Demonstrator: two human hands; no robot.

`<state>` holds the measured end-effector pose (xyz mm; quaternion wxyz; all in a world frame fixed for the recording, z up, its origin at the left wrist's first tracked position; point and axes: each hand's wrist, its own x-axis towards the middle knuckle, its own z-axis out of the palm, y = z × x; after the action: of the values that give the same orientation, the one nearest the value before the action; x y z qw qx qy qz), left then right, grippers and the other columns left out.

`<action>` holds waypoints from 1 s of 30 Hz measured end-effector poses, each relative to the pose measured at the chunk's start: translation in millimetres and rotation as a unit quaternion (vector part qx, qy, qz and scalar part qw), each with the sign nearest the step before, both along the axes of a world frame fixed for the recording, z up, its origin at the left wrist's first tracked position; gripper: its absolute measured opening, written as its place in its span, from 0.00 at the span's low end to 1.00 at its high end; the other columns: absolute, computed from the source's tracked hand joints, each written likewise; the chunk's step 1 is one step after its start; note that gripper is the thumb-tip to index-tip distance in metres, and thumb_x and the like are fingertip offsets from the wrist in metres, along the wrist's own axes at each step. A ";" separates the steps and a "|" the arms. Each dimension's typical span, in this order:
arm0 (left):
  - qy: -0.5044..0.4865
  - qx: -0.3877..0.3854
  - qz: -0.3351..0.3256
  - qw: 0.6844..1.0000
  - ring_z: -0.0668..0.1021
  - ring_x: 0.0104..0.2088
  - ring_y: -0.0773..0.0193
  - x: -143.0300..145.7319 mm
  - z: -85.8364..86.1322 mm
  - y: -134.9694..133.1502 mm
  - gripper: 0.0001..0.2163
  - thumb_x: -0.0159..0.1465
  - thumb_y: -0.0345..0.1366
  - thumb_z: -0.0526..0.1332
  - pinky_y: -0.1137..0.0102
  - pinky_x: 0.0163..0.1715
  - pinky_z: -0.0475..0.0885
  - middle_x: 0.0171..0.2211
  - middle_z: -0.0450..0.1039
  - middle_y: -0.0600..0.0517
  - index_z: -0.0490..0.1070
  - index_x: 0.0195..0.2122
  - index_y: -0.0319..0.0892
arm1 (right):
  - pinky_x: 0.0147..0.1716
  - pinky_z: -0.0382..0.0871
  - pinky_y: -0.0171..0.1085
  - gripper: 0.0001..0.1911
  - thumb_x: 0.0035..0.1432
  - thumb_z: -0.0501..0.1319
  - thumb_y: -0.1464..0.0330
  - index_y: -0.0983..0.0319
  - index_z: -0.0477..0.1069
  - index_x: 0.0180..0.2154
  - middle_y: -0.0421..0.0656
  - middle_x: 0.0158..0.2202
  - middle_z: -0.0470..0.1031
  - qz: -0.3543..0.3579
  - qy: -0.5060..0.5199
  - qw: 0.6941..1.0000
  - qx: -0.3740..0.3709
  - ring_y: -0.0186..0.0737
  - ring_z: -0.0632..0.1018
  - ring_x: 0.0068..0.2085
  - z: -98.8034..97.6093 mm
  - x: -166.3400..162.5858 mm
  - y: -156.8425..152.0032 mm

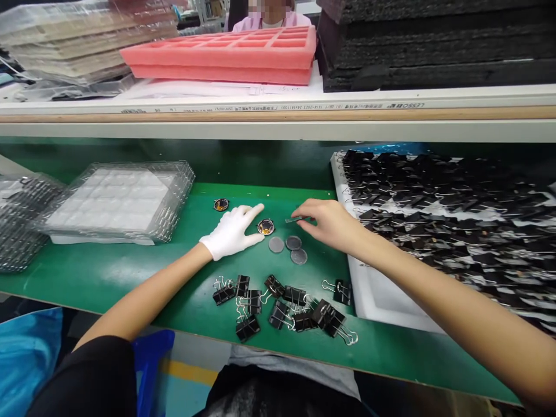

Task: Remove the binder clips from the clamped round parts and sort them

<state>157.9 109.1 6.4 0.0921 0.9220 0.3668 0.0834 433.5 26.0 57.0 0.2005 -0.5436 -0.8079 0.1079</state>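
My left hand (231, 231) wears a white glove and lies on the green bench (108, 272), thumb and forefinger pinching a round black-and-gold part (265, 226). My bare right hand (330, 223) pinches a small dark flat piece (293, 219) just right of that part. Three grey discs (288, 249) lie below the two hands. A second round gold-centred part (221, 204) sits behind my left hand. Several black binder clips (282, 310) are scattered near the front edge.
Stacked clear blister trays (119, 202) stand at the left. A white tray (377, 295) heaped with dark clipped parts (443, 208) fills the right. On the shelf above are pink foam trays (226, 55) and black foam sheets (434, 40). A person (269, 17) sits beyond.
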 end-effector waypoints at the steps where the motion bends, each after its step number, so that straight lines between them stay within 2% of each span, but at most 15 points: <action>1: 0.015 -0.012 -0.034 0.999 0.77 0.59 0.44 4.9 2.3 7.6 0.33 0.68 0.53 0.63 0.54 0.54 0.72 0.61 0.73 0.42 0.61 0.72 0.49 | 0.47 0.78 0.43 0.14 0.66 0.61 0.75 0.60 0.84 0.46 0.47 0.46 0.85 0.009 0.006 1.000 -0.001 0.47 0.85 0.45 -2.9 1.0 1.8; 4: 0.034 -0.036 -0.079 0.996 0.80 0.52 0.48 27.7 8.3 24.8 0.25 0.66 0.54 0.64 0.57 0.50 0.73 0.52 0.78 0.47 0.73 0.61 0.50 | 0.49 0.79 0.43 0.15 0.66 0.61 0.77 0.61 0.85 0.47 0.47 0.48 0.86 0.032 0.017 0.999 0.005 0.47 0.85 0.48 -12.5 2.4 9.6; 8: 0.020 -0.012 -0.040 0.999 0.83 0.44 0.48 60.5 8.3 30.9 0.22 0.63 0.57 0.66 0.59 0.44 0.73 0.42 0.82 0.49 0.78 0.47 0.46 | 0.49 0.80 0.44 0.16 0.68 0.60 0.77 0.63 0.85 0.48 0.50 0.51 0.85 0.040 -0.030 0.999 0.011 0.49 0.86 0.48 -23.2 0.0 23.1; 10: 0.014 0.004 -0.032 0.999 0.83 0.45 0.47 67.3 5.3 30.7 0.24 0.63 0.59 0.66 0.58 0.45 0.73 0.43 0.83 0.48 0.78 0.49 0.45 | 0.48 0.81 0.44 0.16 0.69 0.58 0.77 0.63 0.84 0.49 0.51 0.54 0.83 0.040 -0.068 0.997 0.007 0.50 0.86 0.49 -27.1 -3.0 27.7; 13: 0.013 0.005 -0.036 0.999 0.83 0.50 0.45 64.4 1.4 32.2 0.33 0.63 0.59 0.67 0.57 0.48 0.72 0.49 0.83 0.45 0.72 0.63 0.44 | 0.45 0.81 0.43 0.21 0.67 0.56 0.80 0.63 0.82 0.52 0.52 0.59 0.81 0.050 -0.125 0.991 -0.007 0.50 0.86 0.49 -32.7 -9.0 30.4; 16: 0.013 -0.021 -0.048 0.999 0.82 0.52 0.45 57.8 0.4 35.0 0.38 0.64 0.57 0.67 0.58 0.50 0.72 0.48 0.84 0.45 0.65 0.70 0.41 | 0.50 0.81 0.45 0.30 0.61 0.54 0.85 0.64 0.78 0.59 0.53 0.65 0.76 0.089 -0.142 0.986 -0.025 0.51 0.84 0.54 -35.2 -11.9 30.1; 19: 0.014 -0.030 -0.051 0.998 0.82 0.53 0.44 55.7 0.7 35.7 0.37 0.65 0.57 0.67 0.57 0.52 0.71 0.47 0.83 0.45 0.66 0.69 0.41 | 0.58 0.78 0.53 0.32 0.60 0.54 0.85 0.65 0.75 0.63 0.55 0.68 0.72 0.117 -0.128 0.984 -0.038 0.57 0.77 0.64 -24.5 -3.8 23.7; 22: -0.008 -0.017 -0.055 0.998 0.81 0.54 0.44 54.9 -0.3 35.2 0.36 0.65 0.57 0.67 0.57 0.52 0.71 0.51 0.81 0.44 0.65 0.69 0.43 | 0.58 0.76 0.58 0.29 0.64 0.57 0.80 0.62 0.75 0.64 0.57 0.68 0.70 0.081 -0.124 0.987 -0.056 0.61 0.77 0.63 3.6 14.1 0.4; 24: -0.052 -0.022 -0.067 0.996 0.80 0.52 0.48 53.5 -2.4 35.9 0.30 0.66 0.55 0.65 0.58 0.51 0.72 0.53 0.78 0.44 0.69 0.64 0.43 | 0.56 0.76 0.56 0.23 0.66 0.62 0.74 0.58 0.78 0.60 0.53 0.61 0.76 0.079 -0.120 0.984 -0.102 0.58 0.80 0.57 25.3 24.3 -25.6; 26: -0.096 -0.035 -0.077 0.992 0.80 0.49 0.52 52.1 -5.2 37.5 0.20 0.69 0.51 0.62 0.60 0.50 0.73 0.52 0.76 0.45 0.73 0.55 0.43 | 0.52 0.77 0.51 0.19 0.63 0.68 0.70 0.54 0.80 0.56 0.48 0.54 0.80 0.105 -0.117 0.973 -0.171 0.53 0.82 0.52 40.1 28.9 -54.6; 28: -0.115 -0.040 -0.075 0.990 0.80 0.48 0.54 51.6 -7.3 38.7 0.13 0.69 0.46 0.60 0.60 0.49 0.73 0.49 0.75 0.46 0.75 0.47 0.44 | 0.47 0.77 0.45 0.17 0.60 0.72 0.71 0.54 0.82 0.51 0.45 0.49 0.82 0.120 -0.120 0.961 -0.219 0.49 0.83 0.47 43.5 29.1 -79.1; 30: -0.113 -0.045 -0.057 0.991 0.79 0.49 0.53 51.6 -7.5 39.1 0.12 0.67 0.44 0.61 0.59 0.50 0.74 0.50 0.75 0.46 0.75 0.46 0.43 | 0.41 0.75 0.40 0.11 0.61 0.69 0.76 0.56 0.83 0.43 0.43 0.43 0.82 0.126 -0.121 0.955 -0.239 0.44 0.83 0.41 38.0 28.9 -93.0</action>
<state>209.4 148.2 -1.2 0.1792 0.9209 0.3041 0.1653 462.4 -67.0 95.1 -0.0492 -0.4787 -0.8386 0.2554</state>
